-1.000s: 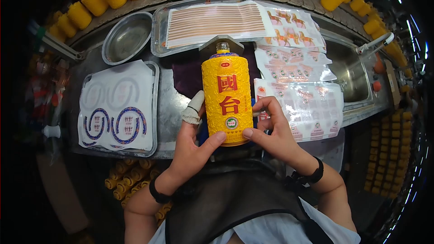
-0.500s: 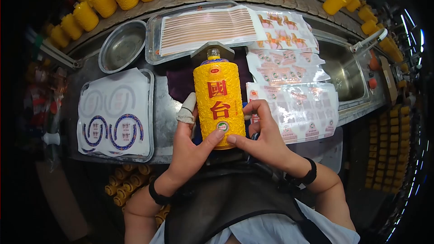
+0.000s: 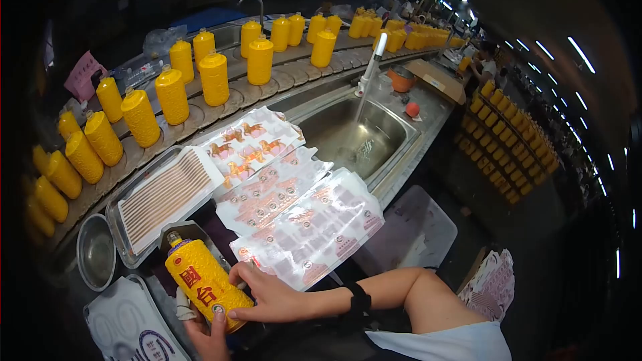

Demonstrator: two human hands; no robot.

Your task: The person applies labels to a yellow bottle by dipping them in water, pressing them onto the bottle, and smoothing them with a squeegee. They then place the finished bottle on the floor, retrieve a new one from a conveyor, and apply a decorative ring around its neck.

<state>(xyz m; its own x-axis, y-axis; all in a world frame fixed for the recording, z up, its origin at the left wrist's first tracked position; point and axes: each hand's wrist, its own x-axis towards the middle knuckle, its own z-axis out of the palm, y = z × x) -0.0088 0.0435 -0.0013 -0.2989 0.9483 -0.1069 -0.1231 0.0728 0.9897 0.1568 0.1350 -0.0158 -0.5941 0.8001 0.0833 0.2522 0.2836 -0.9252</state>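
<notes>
A yellow embossed bottle with red characters and a small round seal lies tilted on the metal worktop at the lower left. My left hand grips its base from below, one finger wrapped in white tape. My right hand rests against the bottle's right side, fingers curled by the edge of a clear sheet of small stickers.
More sticker sheets and a tray of striped strips lie beyond. A round steel bowl sits at left. Many yellow bottles stand on a curved conveyor. A steel sink with a tap is ahead. Another person works far back.
The view has swung up and to the right, so the bottle and both hands now sit at the lower left. Both hands still hold the bottle; the sink and conveyor have come into view.
</notes>
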